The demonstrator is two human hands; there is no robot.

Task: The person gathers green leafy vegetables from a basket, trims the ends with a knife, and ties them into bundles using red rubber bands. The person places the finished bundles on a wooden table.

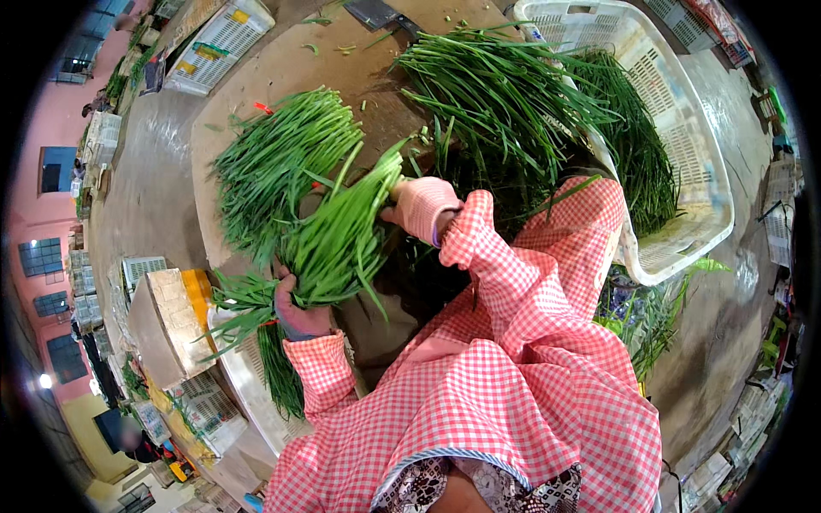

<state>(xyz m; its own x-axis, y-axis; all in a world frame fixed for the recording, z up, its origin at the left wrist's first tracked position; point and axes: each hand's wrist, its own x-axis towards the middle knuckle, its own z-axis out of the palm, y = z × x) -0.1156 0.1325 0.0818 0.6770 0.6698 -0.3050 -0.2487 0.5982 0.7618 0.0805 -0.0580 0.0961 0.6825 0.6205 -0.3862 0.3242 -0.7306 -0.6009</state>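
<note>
My left hand (pixel 303 313), in a dull purple glove, grips a bunch of green garlic chives (pixel 340 234) near its leafy end. The pale stem ends point up and right. Against those ends rests my right hand (pixel 424 204), in a pink knit glove; its fingertips are partly hidden, so their grip is unclear. Just beyond lies a pile of bundled chives (pixel 288 154) with red ties (pixel 263 108) showing. A larger loose heap of chives (pixel 500 96) spreads to the right, its leaves reaching over the crate rim.
A white plastic crate (pixel 689 144) holding more chives stands at right. A dark-bladed cleaver (pixel 372 13) lies on the worn brown work surface (pixel 256 77) at the far edge. Another white crate (pixel 247 378) with chives sits at lower left, beside a foam box (pixel 170 320).
</note>
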